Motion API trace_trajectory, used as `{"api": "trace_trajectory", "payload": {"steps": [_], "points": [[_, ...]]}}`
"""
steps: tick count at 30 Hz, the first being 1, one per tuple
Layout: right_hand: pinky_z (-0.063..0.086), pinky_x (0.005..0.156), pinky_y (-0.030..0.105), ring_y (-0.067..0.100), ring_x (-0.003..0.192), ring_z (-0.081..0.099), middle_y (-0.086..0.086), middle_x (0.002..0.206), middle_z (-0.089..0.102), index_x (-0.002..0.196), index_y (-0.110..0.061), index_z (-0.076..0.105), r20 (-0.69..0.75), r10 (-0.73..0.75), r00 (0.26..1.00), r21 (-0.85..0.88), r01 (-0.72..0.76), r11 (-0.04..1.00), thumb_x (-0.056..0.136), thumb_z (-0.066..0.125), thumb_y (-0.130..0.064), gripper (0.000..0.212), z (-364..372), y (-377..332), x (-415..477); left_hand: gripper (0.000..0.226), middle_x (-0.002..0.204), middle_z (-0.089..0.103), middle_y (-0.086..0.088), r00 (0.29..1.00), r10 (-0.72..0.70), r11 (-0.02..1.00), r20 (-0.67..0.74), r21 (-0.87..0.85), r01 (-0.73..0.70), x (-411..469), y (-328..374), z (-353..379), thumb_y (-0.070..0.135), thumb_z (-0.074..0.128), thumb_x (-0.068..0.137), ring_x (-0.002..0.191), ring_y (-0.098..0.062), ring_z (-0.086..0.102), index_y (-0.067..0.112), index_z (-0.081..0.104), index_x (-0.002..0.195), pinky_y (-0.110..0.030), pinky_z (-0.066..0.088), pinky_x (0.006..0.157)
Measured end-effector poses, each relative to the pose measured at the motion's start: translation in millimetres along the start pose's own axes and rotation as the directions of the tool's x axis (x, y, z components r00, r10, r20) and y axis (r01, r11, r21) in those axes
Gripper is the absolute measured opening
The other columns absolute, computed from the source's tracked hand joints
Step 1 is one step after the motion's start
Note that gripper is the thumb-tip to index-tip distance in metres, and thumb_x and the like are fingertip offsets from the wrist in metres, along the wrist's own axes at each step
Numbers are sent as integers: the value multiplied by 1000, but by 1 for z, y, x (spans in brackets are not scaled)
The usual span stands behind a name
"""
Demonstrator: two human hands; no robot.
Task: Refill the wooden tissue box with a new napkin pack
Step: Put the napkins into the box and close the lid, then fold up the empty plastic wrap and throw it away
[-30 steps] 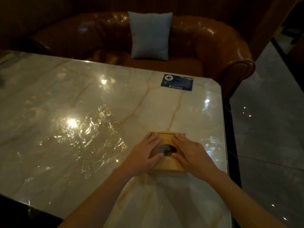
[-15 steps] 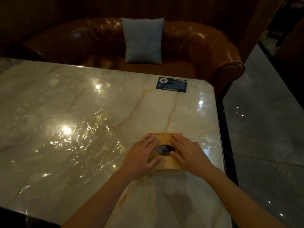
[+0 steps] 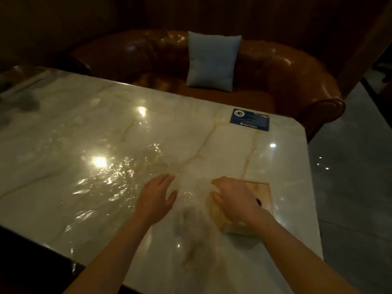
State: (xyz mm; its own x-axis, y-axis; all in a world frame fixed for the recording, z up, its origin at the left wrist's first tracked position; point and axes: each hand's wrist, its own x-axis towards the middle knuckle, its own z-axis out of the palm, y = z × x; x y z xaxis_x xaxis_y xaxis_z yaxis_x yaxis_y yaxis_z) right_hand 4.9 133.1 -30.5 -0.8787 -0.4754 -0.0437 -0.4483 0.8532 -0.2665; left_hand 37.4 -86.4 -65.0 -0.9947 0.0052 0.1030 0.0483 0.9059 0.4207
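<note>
Writing on the blue card is looking too blurry to read. The right hand is curling over the wooden tissue box on the tabletop; the left hand is spreading open beside it

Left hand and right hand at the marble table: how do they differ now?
The left hand has straight fingers; the right hand has bent fingers. The left hand is over the glossy marble table, apart from the light wooden tissue box; the right hand lies on that box, covering most of its top. Both are bare and point away from the person.
</note>
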Motion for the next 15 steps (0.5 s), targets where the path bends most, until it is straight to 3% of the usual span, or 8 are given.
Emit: {"api": "trace_trajectory", "payload": {"steps": [5, 8, 11, 15], "points": [[37, 94, 40, 29, 114, 51, 10, 125, 56, 123, -13, 49, 152, -83, 985, 7, 83, 997, 93, 42, -36, 38, 45, -53, 30, 51, 145, 43, -13, 997, -50, 992, 65, 119, 42, -19, -63, -10, 14, 60, 84, 133, -29, 40, 12, 47, 134, -41, 31, 109], [36, 96, 39, 29, 116, 49, 10, 127, 54, 125, -13, 47, 214, -96, 972, 3, 98, 995, 93, 43, -39, 41, 70, -79, 41, 56, 156, 24, -6, 986, -103, 970, 134, 234, 69, -31, -99, -11, 25, 51, 90, 144, -22, 20, 22, 32, 142, -37, 16, 116], [35, 97, 39, 28, 118, 47, 8, 128, 53, 125, -15, 46, 260, -96, 961, 16, 95, 995, 92, 43, -41, 42, 86, -100, 50, 58, 159, 8, -1, 958, -185, 921, 220, 379, 91, -41, -123, -12, 42, 40, 92, 147, -21, 3, 33, 20, 145, -43, 5, 117], [34, 98, 39, 26, 121, 45, 8, 128, 51, 120, -12, 48, 275, -17, 961, -21, 24, 999, 93, 41, -41, 40, 101, -110, 60, 55, 158, 14, -6, 948, -200, 932, 245, 345, 108, -54, -125, -13, 46, 40, 88, 146, -27, 8, 36, 28, 141, -51, 6, 116]]}}
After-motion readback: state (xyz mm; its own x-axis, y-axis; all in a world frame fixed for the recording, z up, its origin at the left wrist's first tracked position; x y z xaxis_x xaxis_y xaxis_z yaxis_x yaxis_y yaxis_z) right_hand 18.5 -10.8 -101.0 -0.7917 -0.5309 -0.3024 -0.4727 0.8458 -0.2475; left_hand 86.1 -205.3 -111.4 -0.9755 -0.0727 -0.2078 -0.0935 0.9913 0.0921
